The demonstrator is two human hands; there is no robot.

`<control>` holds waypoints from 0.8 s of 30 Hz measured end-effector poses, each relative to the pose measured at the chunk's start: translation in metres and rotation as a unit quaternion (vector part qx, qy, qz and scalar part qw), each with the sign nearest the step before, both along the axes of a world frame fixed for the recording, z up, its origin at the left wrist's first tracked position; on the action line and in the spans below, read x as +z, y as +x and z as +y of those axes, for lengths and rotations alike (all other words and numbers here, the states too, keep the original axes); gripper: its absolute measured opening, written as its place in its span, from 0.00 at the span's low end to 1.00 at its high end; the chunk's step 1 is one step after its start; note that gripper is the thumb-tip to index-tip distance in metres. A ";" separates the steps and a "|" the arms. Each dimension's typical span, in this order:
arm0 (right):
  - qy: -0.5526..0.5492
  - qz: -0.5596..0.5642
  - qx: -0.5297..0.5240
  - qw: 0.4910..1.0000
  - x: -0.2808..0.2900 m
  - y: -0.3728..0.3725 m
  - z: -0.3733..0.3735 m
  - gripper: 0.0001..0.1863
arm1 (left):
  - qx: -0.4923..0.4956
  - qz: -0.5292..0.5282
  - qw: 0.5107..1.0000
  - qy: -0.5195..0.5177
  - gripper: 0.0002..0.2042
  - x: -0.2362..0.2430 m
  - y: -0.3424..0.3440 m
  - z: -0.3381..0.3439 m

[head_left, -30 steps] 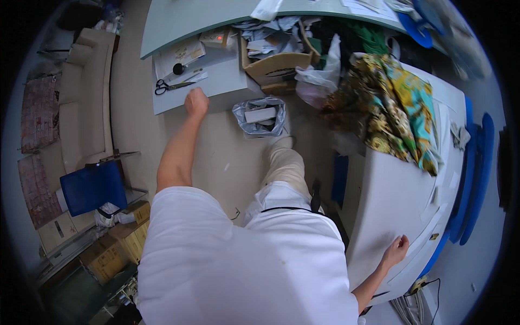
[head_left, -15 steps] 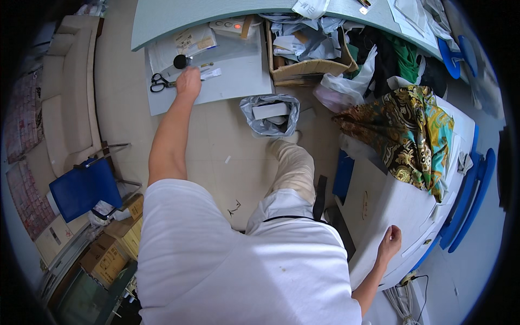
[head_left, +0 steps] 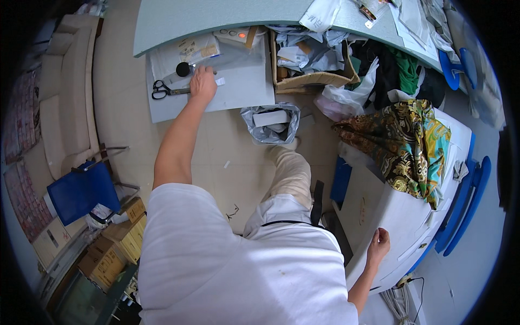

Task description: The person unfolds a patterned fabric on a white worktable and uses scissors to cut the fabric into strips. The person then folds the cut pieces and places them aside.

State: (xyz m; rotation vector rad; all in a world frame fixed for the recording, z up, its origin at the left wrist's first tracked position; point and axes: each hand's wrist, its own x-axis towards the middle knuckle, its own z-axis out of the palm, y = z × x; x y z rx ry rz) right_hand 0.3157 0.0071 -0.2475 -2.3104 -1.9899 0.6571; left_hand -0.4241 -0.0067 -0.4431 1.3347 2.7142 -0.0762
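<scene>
My left hand [head_left: 203,84] reaches far forward over a low grey shelf [head_left: 246,89], palm down, its fingers stretched out over the small things there. Left of it lie black-handled scissors [head_left: 161,90], the blades running toward the hand. A round black object [head_left: 183,69] sits just beyond, and a small white slip [head_left: 220,82] shows at the hand's right edge. What lies under the fingers is hidden. My right hand [head_left: 379,245] hangs low beside a white-covered table [head_left: 357,216], fingers curled in a loose pinch; whatever they hold is too small to make out.
A lined waste bin [head_left: 297,122] stands right of the shelf. Behind it is a cardboard box [head_left: 314,82] of scraps. Patterned fabric [head_left: 403,146] drapes over the white-covered table. A desktop [head_left: 216,19] overhangs the shelf; a blue chair [head_left: 84,192] stands at left.
My left hand has moved right along the shelf, away from the scissors, and now covers a small tool seen before. My right hand stays curled by the table. The view has shifted slightly.
</scene>
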 end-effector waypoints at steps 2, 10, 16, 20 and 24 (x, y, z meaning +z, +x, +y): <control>-0.010 -0.003 -0.009 1.000 0.000 -0.001 0.001 0.08 | 0.004 0.006 1.000 -0.001 0.10 -0.001 -0.002 0.003; -0.010 0.031 -0.041 0.999 -0.016 0.008 -0.009 0.08 | -0.040 0.015 0.999 -0.019 0.10 -0.006 -0.019 0.053; 0.016 -0.010 -0.031 0.999 -0.004 -0.002 -0.008 0.07 | -0.104 0.090 0.991 -0.001 0.06 -0.004 -0.026 0.037; 0.038 0.037 -0.044 0.998 -0.007 -0.016 -0.008 0.06 | -0.106 0.101 0.984 0.100 0.05 0.034 -0.013 0.045; 0.021 0.076 -0.075 0.994 0.005 -0.051 -0.004 0.07 | -0.085 -0.003 0.981 0.173 0.04 0.061 0.036 0.058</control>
